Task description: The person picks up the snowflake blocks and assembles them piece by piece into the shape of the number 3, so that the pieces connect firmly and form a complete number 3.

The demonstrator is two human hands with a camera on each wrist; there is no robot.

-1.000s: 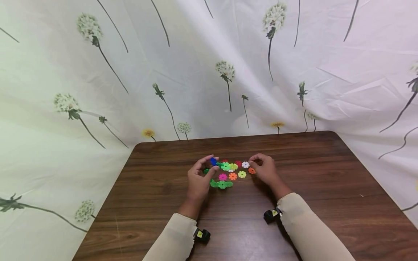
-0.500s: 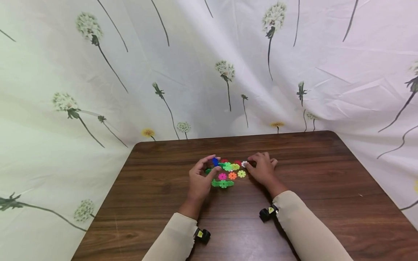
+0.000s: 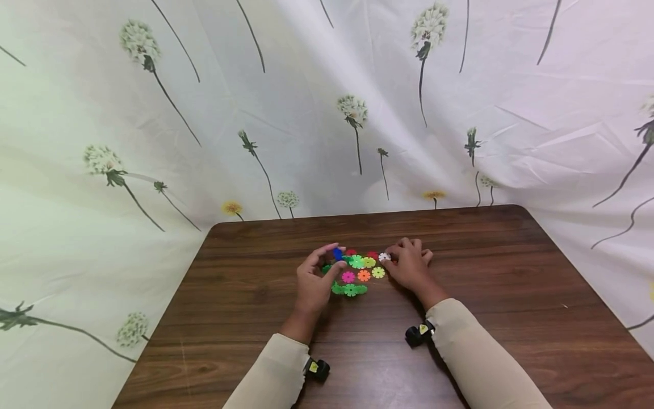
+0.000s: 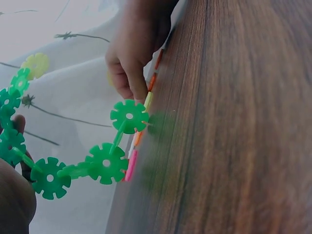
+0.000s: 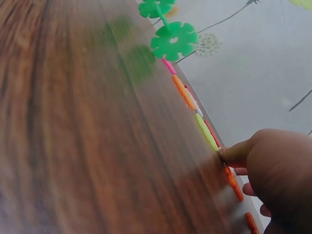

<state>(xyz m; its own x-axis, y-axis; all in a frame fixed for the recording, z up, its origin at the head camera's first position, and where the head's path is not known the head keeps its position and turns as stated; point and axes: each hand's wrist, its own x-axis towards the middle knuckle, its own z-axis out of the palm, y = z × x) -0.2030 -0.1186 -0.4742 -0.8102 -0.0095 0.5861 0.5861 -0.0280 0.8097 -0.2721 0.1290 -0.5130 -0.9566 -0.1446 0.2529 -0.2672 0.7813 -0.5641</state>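
My left hand [image 3: 313, 284] grips a chain of interlocking flower-shaped discs, with a blue disc [image 3: 338, 254] between its thumb and fingers. Green discs [image 4: 107, 163] of the chain hang in a curve above the table, ending in a yellow one in the left wrist view. At the right of the loose pieces, my right hand [image 3: 413, 267] pinches the edge of a white disc [image 3: 384, 257] low at the tabletop. In the right wrist view the thumb [image 5: 236, 155] points down at the row of flat discs, and the hand hides the white one.
Loose discs lie flat on the brown wooden table [image 3: 245, 329]: a pink [image 3: 348, 276], an orange [image 3: 364, 275], a yellow [image 3: 378, 272] and red ones [image 3: 372, 255] behind. A dandelion-print cloth [image 3: 317, 113] hangs behind the table.
My right hand has moved slightly left and down onto the white disc, covering the orange disc beside it. My left hand and its chain have shifted slightly right.
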